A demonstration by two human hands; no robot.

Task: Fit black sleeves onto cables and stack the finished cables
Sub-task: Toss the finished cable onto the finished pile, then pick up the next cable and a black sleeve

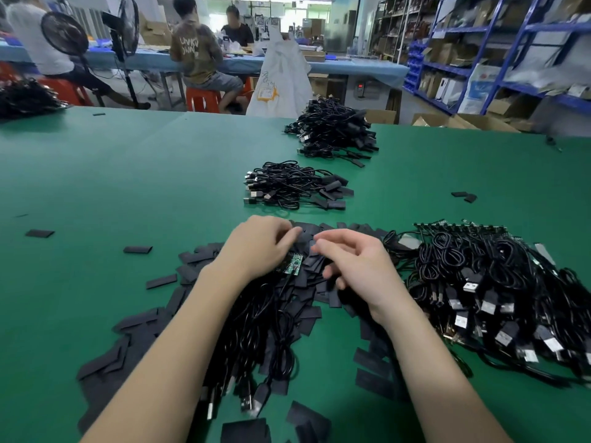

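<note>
Our left hand (pixel 259 247) pinches a green circuit board (pixel 289 263) (cable attached); right hand (pixel 358 266), loosely curled, hovers over loose sleeves (pixel 307 282).

Flat black sleeves (pixel 307 310) litter the green mat near sleeved cables (pixel 295 185), apparently stacked in piles.

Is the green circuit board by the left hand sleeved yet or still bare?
Bare: the green circuit board shows its components uncovered beside the left hand, above loose black sleeves.
</note>
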